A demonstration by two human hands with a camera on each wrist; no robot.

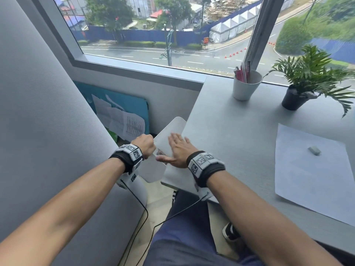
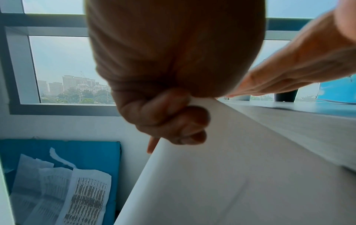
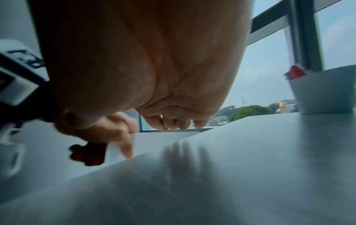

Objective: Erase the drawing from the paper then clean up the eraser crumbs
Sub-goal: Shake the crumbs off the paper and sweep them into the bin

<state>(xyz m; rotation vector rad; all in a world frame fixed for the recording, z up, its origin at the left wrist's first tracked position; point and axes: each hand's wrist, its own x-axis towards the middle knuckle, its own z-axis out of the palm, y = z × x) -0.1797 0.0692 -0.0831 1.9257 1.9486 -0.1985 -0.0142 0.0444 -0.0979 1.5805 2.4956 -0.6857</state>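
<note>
A white paper (image 1: 311, 169) lies flat on the grey table (image 1: 240, 131) at the right, with a small grey eraser (image 1: 314, 150) on it. At the table's left edge my left hand (image 1: 147, 145) grips a second white sheet (image 1: 169, 131) that slopes off the edge, fingers curled round its rim (image 2: 173, 121). My right hand (image 1: 179, 150) lies flat with straight fingers across the table edge and this sheet, thumb out to the left. A small dark speckled patch (image 1: 159, 152) sits on the sheet between both hands; I cannot tell what it is.
A white cup (image 1: 246, 87) with pens stands at the back by the window, and a potted plant (image 1: 299, 93) at the back right. Left of the table, a blue board (image 1: 132, 106) with printed papers leans on the wall by the floor. My legs are under the table edge.
</note>
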